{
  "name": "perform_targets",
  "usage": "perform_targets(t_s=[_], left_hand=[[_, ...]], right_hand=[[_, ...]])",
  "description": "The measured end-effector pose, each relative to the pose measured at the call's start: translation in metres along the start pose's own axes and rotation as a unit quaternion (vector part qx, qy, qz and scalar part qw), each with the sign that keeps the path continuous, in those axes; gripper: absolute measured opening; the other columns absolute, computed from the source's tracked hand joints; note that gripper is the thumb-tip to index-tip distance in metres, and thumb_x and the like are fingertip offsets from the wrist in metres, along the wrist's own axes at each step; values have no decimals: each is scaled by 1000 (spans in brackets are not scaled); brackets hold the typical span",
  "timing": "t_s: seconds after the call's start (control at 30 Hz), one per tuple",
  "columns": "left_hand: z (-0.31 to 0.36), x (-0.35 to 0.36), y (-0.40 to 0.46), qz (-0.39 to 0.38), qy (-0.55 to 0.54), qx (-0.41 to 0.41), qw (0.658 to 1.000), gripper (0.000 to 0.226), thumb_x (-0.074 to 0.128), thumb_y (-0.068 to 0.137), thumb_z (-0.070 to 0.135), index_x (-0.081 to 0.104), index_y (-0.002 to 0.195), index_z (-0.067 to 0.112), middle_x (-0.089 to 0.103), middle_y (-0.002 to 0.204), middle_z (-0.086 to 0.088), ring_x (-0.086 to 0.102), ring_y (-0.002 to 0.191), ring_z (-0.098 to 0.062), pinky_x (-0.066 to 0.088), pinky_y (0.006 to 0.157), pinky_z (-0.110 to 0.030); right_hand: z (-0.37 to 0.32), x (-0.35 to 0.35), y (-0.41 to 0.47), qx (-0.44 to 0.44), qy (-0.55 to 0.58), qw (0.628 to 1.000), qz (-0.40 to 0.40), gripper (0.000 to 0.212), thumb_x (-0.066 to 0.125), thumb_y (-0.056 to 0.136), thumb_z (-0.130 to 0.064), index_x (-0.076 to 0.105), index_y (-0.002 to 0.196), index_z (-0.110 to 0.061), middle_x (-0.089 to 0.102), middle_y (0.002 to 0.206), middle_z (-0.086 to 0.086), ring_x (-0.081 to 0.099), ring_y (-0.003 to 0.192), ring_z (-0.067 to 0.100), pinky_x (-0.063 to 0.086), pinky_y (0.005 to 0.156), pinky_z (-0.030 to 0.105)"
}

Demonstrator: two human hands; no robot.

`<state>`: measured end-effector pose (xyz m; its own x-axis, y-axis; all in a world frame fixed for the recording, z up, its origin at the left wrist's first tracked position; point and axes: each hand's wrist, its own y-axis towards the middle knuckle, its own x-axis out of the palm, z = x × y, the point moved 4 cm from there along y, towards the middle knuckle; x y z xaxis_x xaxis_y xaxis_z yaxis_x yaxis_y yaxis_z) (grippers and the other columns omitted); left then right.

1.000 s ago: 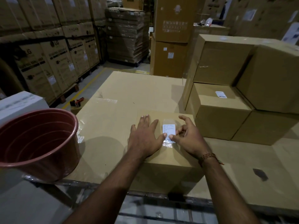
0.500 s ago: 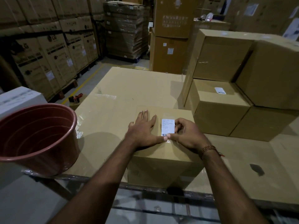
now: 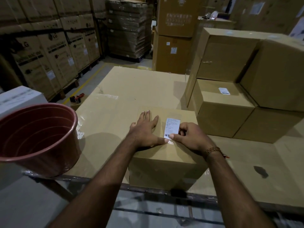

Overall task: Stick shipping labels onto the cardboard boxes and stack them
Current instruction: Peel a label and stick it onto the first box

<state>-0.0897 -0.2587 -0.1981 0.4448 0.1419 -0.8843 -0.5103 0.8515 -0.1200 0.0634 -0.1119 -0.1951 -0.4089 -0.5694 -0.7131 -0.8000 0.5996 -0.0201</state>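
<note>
A small cardboard box [image 3: 164, 167] sits at the near edge of the cardboard-covered table [image 3: 131, 86]. A white shipping label [image 3: 171, 126] with a barcode lies on the box's top. My left hand [image 3: 144, 132] rests flat on the box top left of the label, its thumb at the label's lower edge. My right hand [image 3: 190, 137] is curled at the label's right side, thumb pressing the lower corner. At the right stands a stack of cardboard boxes [image 3: 246, 89]; one lower box [image 3: 220, 112] carries a label [image 3: 224, 90].
A reddish plastic bucket [image 3: 37, 139] stands on the table's near left corner. A tape dispenser [image 3: 77, 98] lies on the floor beyond it. Large stacked cartons [image 3: 49, 51] line the left aisle, with more pallets behind. A dark stain [image 3: 260, 171] marks the table at right.
My left fingers have drawn closer together on the box top and my right hand has curled against the label's right side. The label lies flatter on the box.
</note>
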Motion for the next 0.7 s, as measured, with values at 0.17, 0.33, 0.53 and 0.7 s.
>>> perform_targets(t_s=[0.17, 0.33, 0.53, 0.7], left_hand=[[0, 1, 1, -1, 4, 0, 1000, 119, 68, 78, 80, 5, 169, 36, -18, 175, 2, -19, 160, -15, 8, 126, -58], [-1, 2, 2, 3, 3, 4, 1000, 118, 68, 79, 79, 5, 169, 36, -18, 175, 1, -19, 160, -16, 8, 126, -58], [-3, 3, 3, 12, 7, 8, 1000, 117, 68, 79, 79, 6, 169, 36, -17, 176, 0, -18, 161, -15, 9, 125, -58], [-3, 3, 3, 10, 12, 9, 1000, 117, 66, 80, 80, 5, 169, 36, -17, 176, -1, -17, 161, -18, 9, 126, -59]], right_hand=[[5, 0, 3, -6, 16, 1000, -15, 45, 86, 87, -39, 59, 75, -6, 54, 68, 0, 51, 67, 16, 39, 64, 34], [6, 0, 2, -5, 36, 999, -26, 38, 83, 90, -41, 64, 77, -10, 58, 71, 1, 52, 68, 16, 41, 65, 35], [7, -1, 1, -6, 50, 998, -30, 35, 80, 91, -45, 74, 92, -10, 71, 84, 12, 59, 73, 19, 49, 68, 39], [6, -1, 1, -3, 55, 998, -33, 35, 79, 92, -47, 75, 95, -13, 73, 92, 16, 60, 74, 18, 51, 70, 40]])
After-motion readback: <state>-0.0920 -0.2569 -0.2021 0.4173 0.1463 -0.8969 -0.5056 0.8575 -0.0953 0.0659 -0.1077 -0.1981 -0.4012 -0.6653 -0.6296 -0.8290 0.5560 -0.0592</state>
